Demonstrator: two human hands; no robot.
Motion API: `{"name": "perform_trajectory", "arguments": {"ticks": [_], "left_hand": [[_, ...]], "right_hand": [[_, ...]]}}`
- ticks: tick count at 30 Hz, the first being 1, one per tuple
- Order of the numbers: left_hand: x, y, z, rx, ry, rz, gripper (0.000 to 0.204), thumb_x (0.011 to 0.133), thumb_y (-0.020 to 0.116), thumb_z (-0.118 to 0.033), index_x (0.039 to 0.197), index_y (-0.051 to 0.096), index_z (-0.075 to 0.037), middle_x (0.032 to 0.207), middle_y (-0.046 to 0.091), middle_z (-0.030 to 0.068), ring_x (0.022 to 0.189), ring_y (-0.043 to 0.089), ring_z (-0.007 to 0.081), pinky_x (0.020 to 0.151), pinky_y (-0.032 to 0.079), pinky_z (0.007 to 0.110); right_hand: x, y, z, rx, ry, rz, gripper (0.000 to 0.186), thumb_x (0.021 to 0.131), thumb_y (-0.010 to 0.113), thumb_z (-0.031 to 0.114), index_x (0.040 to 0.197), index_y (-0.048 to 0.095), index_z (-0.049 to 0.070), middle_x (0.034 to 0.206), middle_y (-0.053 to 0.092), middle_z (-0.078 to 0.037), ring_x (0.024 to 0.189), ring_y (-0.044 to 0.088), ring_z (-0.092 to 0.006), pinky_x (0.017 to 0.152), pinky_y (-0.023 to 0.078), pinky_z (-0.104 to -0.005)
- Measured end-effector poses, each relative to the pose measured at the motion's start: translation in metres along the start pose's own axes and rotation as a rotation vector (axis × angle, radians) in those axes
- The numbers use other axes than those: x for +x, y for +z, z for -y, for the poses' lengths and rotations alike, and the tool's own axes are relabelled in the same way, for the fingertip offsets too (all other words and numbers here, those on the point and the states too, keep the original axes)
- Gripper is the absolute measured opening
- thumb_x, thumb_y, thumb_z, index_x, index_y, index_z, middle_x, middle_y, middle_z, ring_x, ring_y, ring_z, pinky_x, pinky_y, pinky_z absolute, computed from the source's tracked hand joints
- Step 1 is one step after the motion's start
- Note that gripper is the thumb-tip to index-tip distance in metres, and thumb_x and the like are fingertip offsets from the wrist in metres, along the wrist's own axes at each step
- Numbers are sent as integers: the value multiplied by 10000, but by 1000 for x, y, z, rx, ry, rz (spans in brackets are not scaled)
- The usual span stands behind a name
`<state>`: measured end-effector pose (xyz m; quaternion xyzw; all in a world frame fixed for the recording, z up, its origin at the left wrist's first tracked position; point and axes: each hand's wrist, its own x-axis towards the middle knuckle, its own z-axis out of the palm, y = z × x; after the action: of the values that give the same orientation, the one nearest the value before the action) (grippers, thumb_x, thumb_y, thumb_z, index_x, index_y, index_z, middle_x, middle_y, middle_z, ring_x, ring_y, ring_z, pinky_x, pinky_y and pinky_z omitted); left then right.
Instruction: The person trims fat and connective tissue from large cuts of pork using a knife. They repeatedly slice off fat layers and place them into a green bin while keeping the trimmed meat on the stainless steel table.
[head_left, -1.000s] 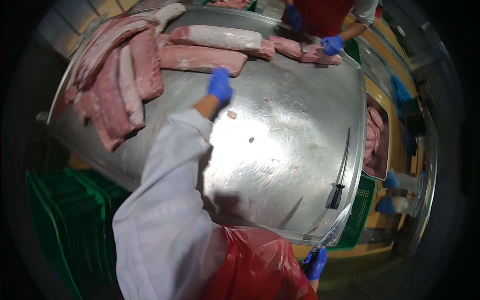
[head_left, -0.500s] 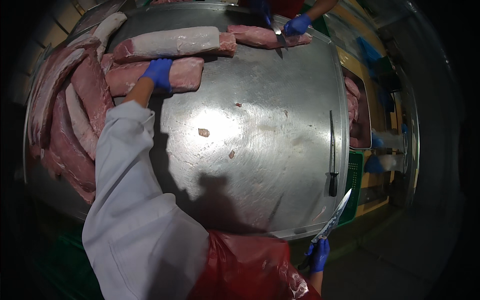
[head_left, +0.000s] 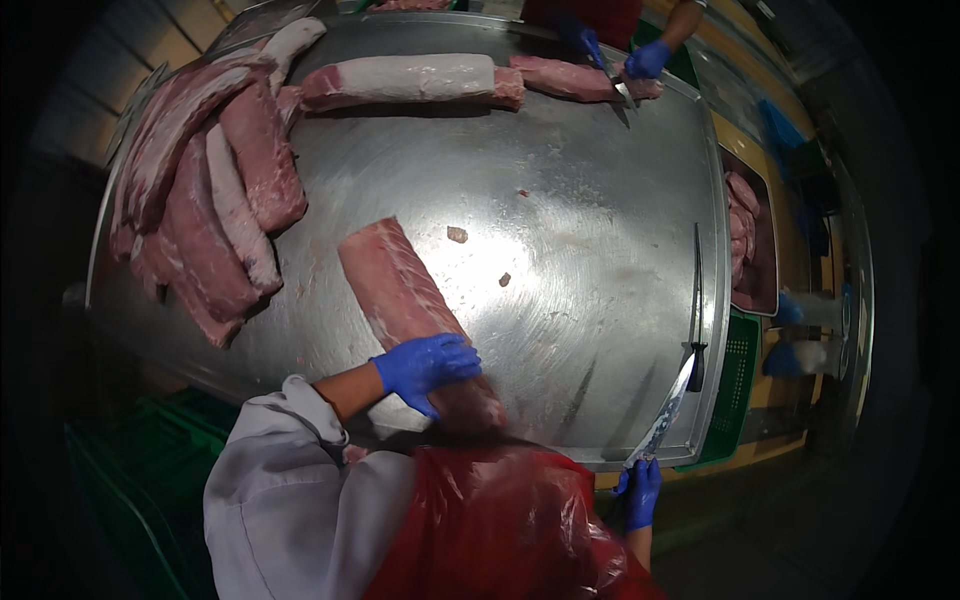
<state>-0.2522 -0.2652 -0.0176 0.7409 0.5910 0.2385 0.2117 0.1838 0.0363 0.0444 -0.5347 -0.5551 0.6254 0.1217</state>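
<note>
My left hand point(head_left: 428, 372), in a blue glove, is closed over a long boneless pork loin point(head_left: 400, 285). The piece lies slantwise on the metal table, its near end close to my red apron. At the lower right, by the table's corner, my right hand point(head_left: 642, 492), gloved too, grips a knife point(head_left: 664, 420) whose blade points up and away. The tip of that blade comes near the handle of a sharpening steel point(head_left: 696, 320) lying along the right edge.
Several pork loins point(head_left: 190, 210) are heaped at the left. A paler loin point(head_left: 400, 82) lies at the far side. Across the table, a co-worker's gloved hands point(head_left: 647, 60) work with a knife on another piece. A meat-filled tub point(head_left: 762, 230) and green crate point(head_left: 735, 390) stand at the right.
My left hand has drawn the pork loin from beside the pale loin toward me and turned it slantwise. The view has shifted a little; my right hand still holds the knife.
</note>
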Motion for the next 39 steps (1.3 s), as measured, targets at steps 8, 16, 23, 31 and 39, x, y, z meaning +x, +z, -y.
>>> {"name": "perform_trajectory", "arguments": {"ticks": [8, 16, 23, 31, 39], "left_hand": [[52, 69, 7, 198, -21, -124, 797, 793, 686, -558, 1378, 540, -36, 1388, 565, 163, 1326, 513, 332, 1165, 311, 527], [90, 142, -148, 166, -514, -273, 864, 864, 679, -399, 1553, 298, -43, 1615, 268, 193, 1505, 248, 362, 1219, 206, 521], [63, 201, -192, 2, -792, -613, 695, 918, 635, -374, 1494, 409, -56, 1516, 444, 173, 1364, 447, 374, 1128, 359, 485], [15, 213, -223, -98, -975, -930, 509, 934, 645, -320, 1351, 567, -38, 1363, 582, 178, 1271, 533, 355, 1076, 407, 462], [-64, 193, -253, 34, -1046, -1191, 374, 839, 730, -128, 1194, 656, -35, 1149, 679, 152, 1025, 659, 323, 907, 515, 406]], "right_hand": [[47, -28, -8, -12, -10, 80, 151, 1014, 566, 231, 1125, 557, 129, 746, 550, 27, 609, 525, -79, 472, 426, -240], [131, 56, 46, -210, -269, 683, 215, 1026, 589, 261, 1058, 540, 54, 796, 562, -48, 598, 576, -139, 492, 512, -288], [116, 295, 127, -818, -645, 1026, 462, 999, 594, 249, 1417, 479, 90, 777, 690, -148, 578, 644, -183, 548, 536, -341], [115, 453, 166, -1451, -934, 1126, 743, 971, 511, 107, 1578, 220, 422, 743, 644, -139, 528, 597, -185, 534, 536, -344], [116, 390, 200, -1522, -601, 1193, 683, 966, 551, 125, 1561, 327, 376, 778, 588, -28, 570, 545, -94, 488, 496, -272]]}}
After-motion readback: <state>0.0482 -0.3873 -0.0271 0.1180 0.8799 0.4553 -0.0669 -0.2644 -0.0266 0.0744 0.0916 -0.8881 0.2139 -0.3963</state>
